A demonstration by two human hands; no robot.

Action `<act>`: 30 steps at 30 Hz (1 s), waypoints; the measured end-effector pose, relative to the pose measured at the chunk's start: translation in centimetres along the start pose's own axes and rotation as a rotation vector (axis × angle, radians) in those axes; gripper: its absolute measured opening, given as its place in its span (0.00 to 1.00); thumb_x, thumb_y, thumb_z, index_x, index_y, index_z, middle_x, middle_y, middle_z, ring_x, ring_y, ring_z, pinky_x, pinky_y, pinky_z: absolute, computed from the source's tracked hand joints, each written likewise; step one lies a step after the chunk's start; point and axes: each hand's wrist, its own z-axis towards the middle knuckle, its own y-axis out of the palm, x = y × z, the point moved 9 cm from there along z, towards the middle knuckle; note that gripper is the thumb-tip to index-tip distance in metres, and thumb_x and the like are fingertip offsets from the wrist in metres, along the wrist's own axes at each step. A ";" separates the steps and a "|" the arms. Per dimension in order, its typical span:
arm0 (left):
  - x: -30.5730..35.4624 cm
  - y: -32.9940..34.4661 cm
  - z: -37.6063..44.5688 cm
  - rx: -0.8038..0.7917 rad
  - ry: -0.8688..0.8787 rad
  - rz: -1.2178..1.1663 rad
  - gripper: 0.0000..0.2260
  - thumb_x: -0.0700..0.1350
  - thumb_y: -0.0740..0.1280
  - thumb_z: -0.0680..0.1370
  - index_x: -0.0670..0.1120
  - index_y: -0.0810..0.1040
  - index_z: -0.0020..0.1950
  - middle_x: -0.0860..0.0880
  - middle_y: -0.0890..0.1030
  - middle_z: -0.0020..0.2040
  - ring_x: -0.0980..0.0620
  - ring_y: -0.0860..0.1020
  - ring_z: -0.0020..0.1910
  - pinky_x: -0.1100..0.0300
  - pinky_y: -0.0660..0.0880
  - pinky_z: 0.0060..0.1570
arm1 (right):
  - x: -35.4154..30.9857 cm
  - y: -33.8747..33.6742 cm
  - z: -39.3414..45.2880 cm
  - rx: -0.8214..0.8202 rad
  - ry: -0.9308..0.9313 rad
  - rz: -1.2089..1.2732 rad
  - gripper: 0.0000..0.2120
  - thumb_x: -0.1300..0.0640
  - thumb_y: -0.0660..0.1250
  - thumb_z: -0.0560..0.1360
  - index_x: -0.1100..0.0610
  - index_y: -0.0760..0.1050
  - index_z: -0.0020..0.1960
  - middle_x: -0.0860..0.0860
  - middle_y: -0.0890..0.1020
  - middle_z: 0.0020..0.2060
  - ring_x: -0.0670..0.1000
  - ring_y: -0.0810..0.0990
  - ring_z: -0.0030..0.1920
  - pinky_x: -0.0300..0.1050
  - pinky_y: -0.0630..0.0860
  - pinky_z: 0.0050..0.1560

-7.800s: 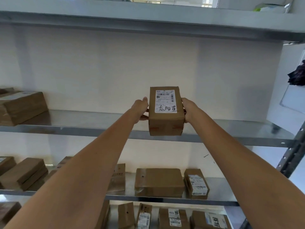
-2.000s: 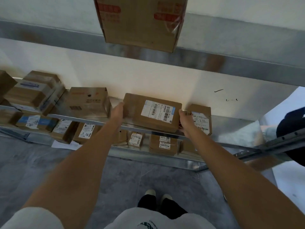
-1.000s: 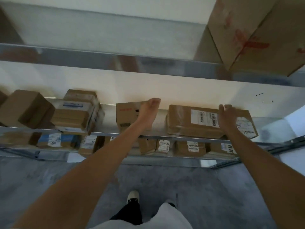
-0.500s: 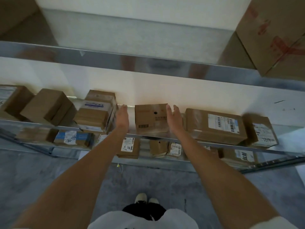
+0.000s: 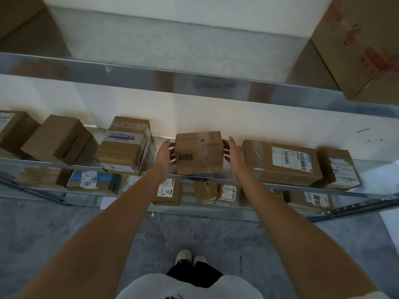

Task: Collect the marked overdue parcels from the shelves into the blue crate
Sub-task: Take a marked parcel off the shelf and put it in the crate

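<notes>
A small brown cardboard box [image 5: 199, 152] with a printed barcode on its front is held between my two hands, tilted, just above the front edge of the middle metal shelf [image 5: 244, 182]. My left hand [image 5: 165, 154] presses on its left side and my right hand [image 5: 232, 153] on its right side. No handwritten mark shows on the faces turned toward me. The blue crate is not in view.
A wide labelled parcel [image 5: 280, 162] and a smaller one [image 5: 339, 169] lie to the right. A stack of flat boxes [image 5: 127, 145] and more boxes [image 5: 56, 139] sit left. The lower shelf holds several labelled parcels, one with handwriting [image 5: 166, 190]. A big carton [image 5: 362, 39] overhangs upper right.
My hands went from the wide parcel on the right to the small box. They closed on its sides and have lifted and tilted it off the shelf.
</notes>
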 end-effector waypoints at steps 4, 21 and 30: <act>0.4 -0.9 0.5 -0.031 0.048 0.027 0.22 0.55 0.48 0.84 0.46 0.77 0.60 0.43 0.81 0.52 0.46 0.78 0.55 0.51 0.71 0.63 | 0.2 -0.7 -0.1 -0.005 0.041 0.038 0.18 0.62 0.55 0.80 0.53 0.79 0.62 0.49 0.82 0.51 0.52 0.76 0.54 0.47 0.70 0.54; 2.5 0.0 -0.8 -0.096 0.060 -0.033 0.24 0.56 0.48 0.84 0.40 0.75 0.59 0.40 0.80 0.50 0.44 0.78 0.52 0.51 0.74 0.60 | -1.1 -1.9 -1.0 0.114 -0.034 0.126 0.12 0.54 0.61 0.82 0.60 0.81 0.51 0.55 0.84 0.41 0.54 0.83 0.40 0.48 0.81 0.45; 1.8 0.6 -0.8 -0.126 0.009 0.040 0.27 0.60 0.54 0.81 0.39 0.73 0.65 0.42 0.79 0.55 0.46 0.77 0.54 0.52 0.73 0.61 | 0.0 -0.8 -1.3 0.079 0.049 0.080 0.13 0.54 0.60 0.82 0.57 0.80 0.45 0.52 0.82 0.38 0.50 0.79 0.40 0.41 0.75 0.41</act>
